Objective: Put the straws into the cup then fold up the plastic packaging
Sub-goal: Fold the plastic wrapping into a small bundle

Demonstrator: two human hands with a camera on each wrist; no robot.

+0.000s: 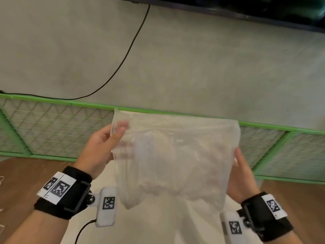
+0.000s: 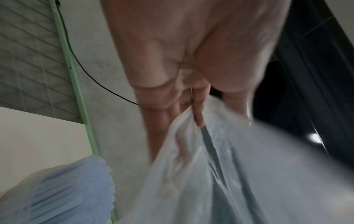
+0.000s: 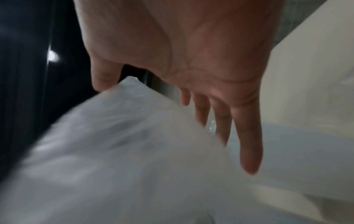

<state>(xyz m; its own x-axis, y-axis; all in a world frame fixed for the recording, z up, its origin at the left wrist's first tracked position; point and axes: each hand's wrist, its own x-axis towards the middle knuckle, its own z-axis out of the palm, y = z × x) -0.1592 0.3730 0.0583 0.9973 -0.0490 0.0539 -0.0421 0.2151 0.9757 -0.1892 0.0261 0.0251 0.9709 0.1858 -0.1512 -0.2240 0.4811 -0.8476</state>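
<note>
Holding the bag [image 1: 175,155] spread in the air over the tabletop's [image 1: 26,182] far edge, the left hand [image 1: 102,148] is pinching its upper left corner and the right hand [image 1: 241,175] is clamping its right edge. The straws [image 2: 76,189] are apparently sitting stowed already, so folding is starting; the next move is calling for side edges brought together evenly.

Head view looks down; both wrist views, close, blurred, seemingly share the packaging [image 1: 175,155] with it.

I am facing a green-framed wire mesh barrier [image 1: 52,127], a thin black cable [image 1: 130,48] trailing across grey concrete [image 1: 211,67] behind.
</note>
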